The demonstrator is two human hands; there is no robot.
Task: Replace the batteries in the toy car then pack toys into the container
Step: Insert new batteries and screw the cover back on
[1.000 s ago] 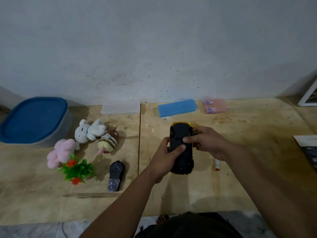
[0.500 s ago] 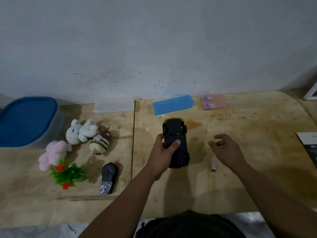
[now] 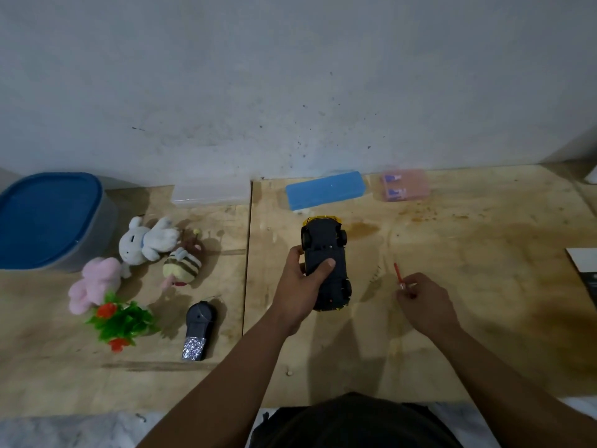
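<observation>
Two hands over a wooden table (image 3: 452,227). Left hand (image 3: 302,286) grips the toy car (image 3: 326,263), fingers curled round its body, thumb across the dark underside. Car is upside down, wheels up, yellow edge showing at its far end, lying near table centre, nose toward 12 o'clock. Right hand (image 3: 421,300) sits at 3 o'clock of the car, apart from it, fingers curled and pinching a small red screwdriver (image 3: 399,275); the tool's red end sticks out toward 11 o'clock from the fingers. Cannot tell if its tip touches the table.

Blue case (image 3: 326,194) lies at 12 o'clock of the car, by the wall. Pink box (image 3: 405,189) just at 3 o'clock of the blue case, two small purple-labelled items inside, too blurred to tell what. Clear flat box (image 3: 211,195) at 9 o'clock of the blue case, against the wall.

Container (image 3: 48,218) with blue lid on, far at 9 o'clock of the table. Toys grouped between it and the car: white plush rabbit (image 3: 145,242), pink plush (image 3: 95,282) at its 7 o'clock, striped bee plush (image 3: 182,268) at its 4 o'clock. Plastic plant (image 3: 121,323) with red flowers touches the pink plush at its 5 o'clock. Black remote (image 3: 197,329) with glittery end at 3 o'clock of the plant, well apart from the car. Paper (image 3: 584,270) at the table's 3 o'clock edge, cut off by the frame.
</observation>
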